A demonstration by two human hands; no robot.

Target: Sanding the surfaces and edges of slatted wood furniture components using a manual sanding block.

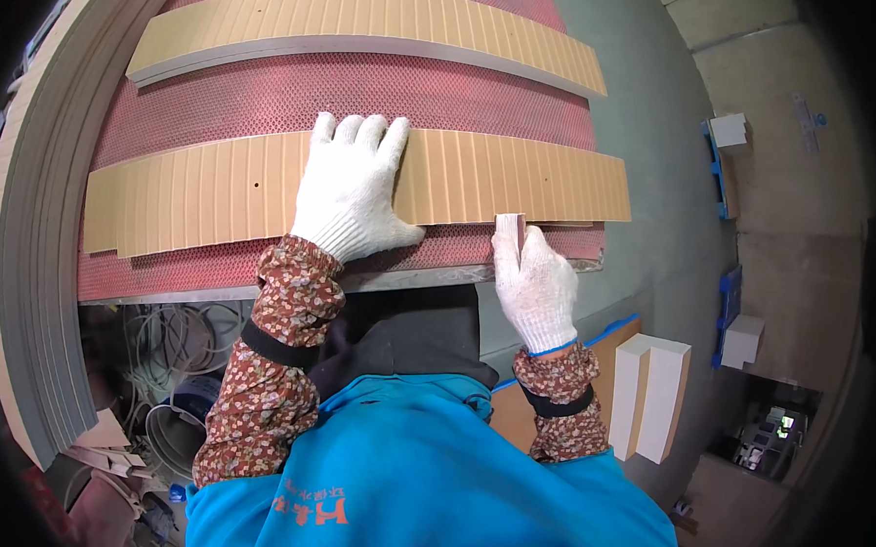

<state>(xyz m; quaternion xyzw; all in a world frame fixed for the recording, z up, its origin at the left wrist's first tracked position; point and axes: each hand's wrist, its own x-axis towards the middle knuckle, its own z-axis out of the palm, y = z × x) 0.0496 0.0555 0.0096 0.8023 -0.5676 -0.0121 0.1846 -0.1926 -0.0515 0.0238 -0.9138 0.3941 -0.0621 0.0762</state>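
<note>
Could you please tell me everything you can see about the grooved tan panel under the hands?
The nearer tan panel is a long, thin board, seemingly wood fibre, crossed by evenly spaced grooves, with a small dark hole left of centre. It lies flat on the red mesh mat. The gloved left hand presses flat on its middle; the right hand holds a small pale block against its near edge.

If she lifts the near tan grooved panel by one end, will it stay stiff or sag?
The grooved panel is long, thin and cut with close cross-grooves, so it would probably flex or sag. It lies on a red mesh mat, so pushing likely meets grip. The left hand presses it flat; the right hand holds a small block.
</note>
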